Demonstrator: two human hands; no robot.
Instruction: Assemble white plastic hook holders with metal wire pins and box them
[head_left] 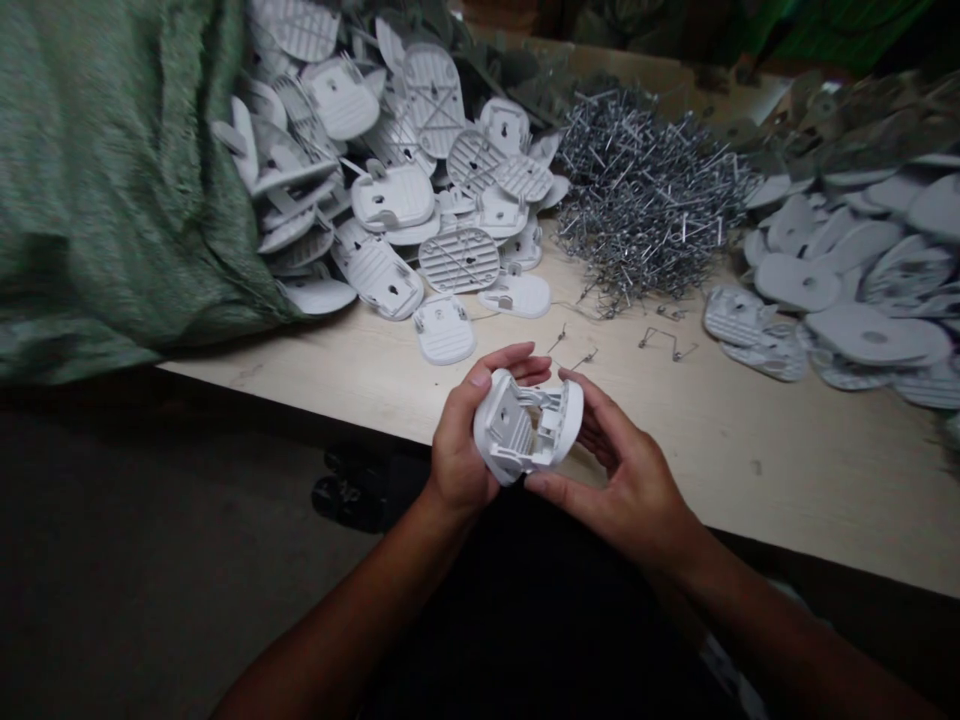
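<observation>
In the middle of the view, my left hand [463, 432] and my right hand [621, 472] hold a white plastic hinged part [525, 425] above the table's front edge. Its ribbed inner side faces up, and my left fingers wrap its near end. My right thumb and fingertips press its other end. Just beyond my hands lie a white plastic clip [444, 330] and several bent wire springs [666, 345]. Neither touches my hands.
A heap of white plastic parts [459, 260] spills from a green woven sack [105, 170] onto the pale wooden table [750, 470]. A tangled pile of metal wire pieces [645, 195] and more flat plates [847, 300] lie beyond. A dark shoe [349, 490] rests below.
</observation>
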